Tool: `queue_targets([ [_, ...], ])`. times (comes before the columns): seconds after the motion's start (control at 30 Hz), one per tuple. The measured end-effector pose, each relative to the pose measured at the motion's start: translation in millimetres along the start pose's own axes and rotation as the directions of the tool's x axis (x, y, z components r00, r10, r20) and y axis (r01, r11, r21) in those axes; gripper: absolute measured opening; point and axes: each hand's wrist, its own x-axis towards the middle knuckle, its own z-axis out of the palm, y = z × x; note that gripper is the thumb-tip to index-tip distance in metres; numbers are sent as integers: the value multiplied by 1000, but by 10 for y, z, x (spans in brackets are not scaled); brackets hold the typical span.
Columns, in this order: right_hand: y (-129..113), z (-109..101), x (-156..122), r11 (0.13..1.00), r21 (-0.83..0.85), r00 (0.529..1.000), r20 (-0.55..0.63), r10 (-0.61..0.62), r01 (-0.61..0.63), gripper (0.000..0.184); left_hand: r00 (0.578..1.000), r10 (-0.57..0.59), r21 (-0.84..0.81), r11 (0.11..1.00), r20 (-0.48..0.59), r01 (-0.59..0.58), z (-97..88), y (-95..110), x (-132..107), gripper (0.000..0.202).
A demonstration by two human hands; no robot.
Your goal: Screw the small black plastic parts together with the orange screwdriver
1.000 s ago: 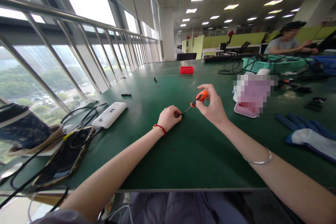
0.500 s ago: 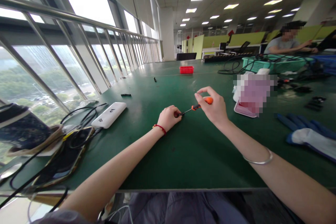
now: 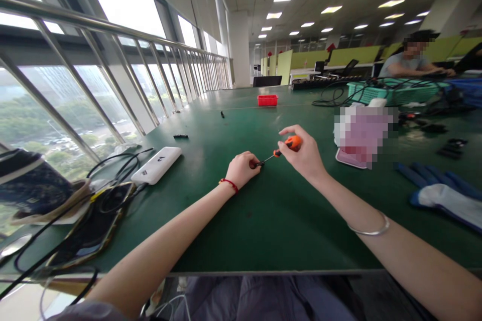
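My left hand [image 3: 242, 168] rests on the green table, its fingers closed round a small black part [image 3: 257, 164] that is mostly hidden by them. My right hand [image 3: 306, 153] holds a screwdriver [image 3: 292, 143] with an orange and black handle, the thumb against the handle and the index finger raised off it. The screwdriver's thin shaft slopes down to the left. Its tip meets the black part at my left fingertips.
Left are a white power bank [image 3: 157, 165], cables and a phone [image 3: 90, 230]. Small black pieces [image 3: 181, 136] and a red bin [image 3: 267, 100] lie ahead. A pink pixelated item [image 3: 363, 135], a glove [image 3: 448, 198] and a green basket [image 3: 395, 93] are right; a person sits beyond.
My right thumb and fingers have shifted on the screwdriver handle, which has tilted slightly and moved a little left. My left hand has stayed in place with the black part.
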Motion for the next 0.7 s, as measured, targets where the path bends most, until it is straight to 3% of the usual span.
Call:
queue_targets([
  [0.1,-8,5,-9,999,-17,1000,-6,30,-30,37,1000,3,0,1000,-2,-3,2,-3,-1,10],
  [0.3,-7,9,-9,1000,-10,1000,8,-4,4,16,1000,4,10,1000,1,-4,-3,4,-8,10],
  [0.43,-4,21,-16,1000,10,1000,-20,-10,10,40,1000,-2,13,1000,0,2,-7,14,-8,9],
  [0.57,-16,21,-22,998,-58,999,-26,31,-32,22,1000,4,21,1000,3,-4,-11,20,-7,9],
  [0.7,-19,21,-31,999,-33,1000,-5,-17,17,20,1000,-2,22,1000,7,2,-14,21,-6,9],
])
